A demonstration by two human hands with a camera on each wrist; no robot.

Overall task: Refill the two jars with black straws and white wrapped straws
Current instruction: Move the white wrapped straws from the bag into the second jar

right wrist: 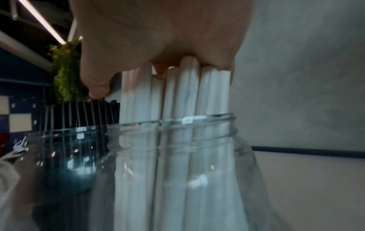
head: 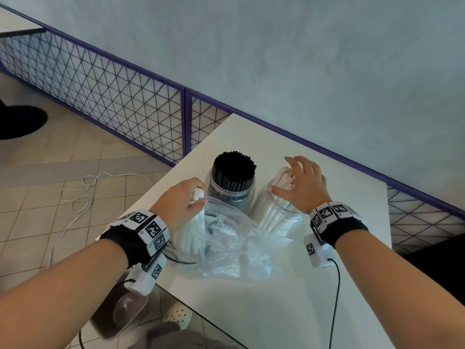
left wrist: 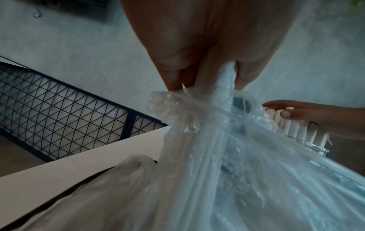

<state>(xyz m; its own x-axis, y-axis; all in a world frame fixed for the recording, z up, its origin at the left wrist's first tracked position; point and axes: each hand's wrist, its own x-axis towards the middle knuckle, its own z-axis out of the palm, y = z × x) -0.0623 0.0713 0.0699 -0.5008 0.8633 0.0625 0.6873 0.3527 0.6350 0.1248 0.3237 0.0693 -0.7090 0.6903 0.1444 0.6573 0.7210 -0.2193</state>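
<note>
White wrapped straws, jar: a clear jar (head: 281, 217) on the table (head: 327, 285) holds upright white wrapped straws (head: 273, 219), their tops well above the rim.
White wrapped straws, bundle: a second bunch (head: 193, 222) rises out of a clear plastic bag (head: 234, 248) lying crumpled just in front of the two jars.
Black straws: tightly packed and upright in the other clear jar (head: 232, 195), just left of the white-straw jar.
Left hand: the left hand (head: 180, 204) is curled round the top of the bundle at the bag's mouth, fingers (left wrist: 171, 73) pinching straws and plastic together.
Right hand: the right hand (head: 303, 183) is spread with straight fingers, palm resting flat on the tops of the straws in the jar; it holds nothing.
Table: white, set against a grey wall.
Beyond: a purple-framed wire grid panel (head: 113, 96) along the wall, a white cable (head: 75, 197) on the tiled floor.
</note>
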